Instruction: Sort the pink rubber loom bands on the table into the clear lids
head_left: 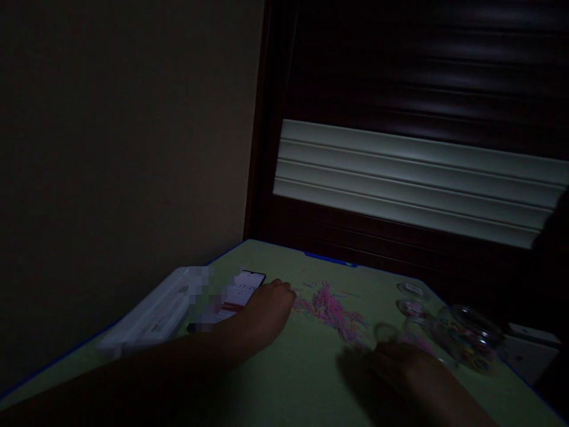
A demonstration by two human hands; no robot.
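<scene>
A loose heap of small pink, purple and bluish rubber bands (331, 311) lies spread on the pale green tabletop (284, 379). At the heap's left edge is my left hand (273, 308), its fingers curled down and closed; what they hold, if anything, is hidden. My right hand (402, 367) hovers low over the table, right of the heap, blurred, with its fingers drawn together. Just beyond its fingertips shows a faint round outline (386, 332), too dim to name. Beside that hand stands a clear jar (473, 338) with colourful bands inside.
Small round clear containers (413, 308) sit near the right edge, one with reddish contents. At left lie a lit phone (242, 293) and a long white box (151, 314). A white boxy thing (528, 350) stands far right. A wall and dark slatted panel close off the back.
</scene>
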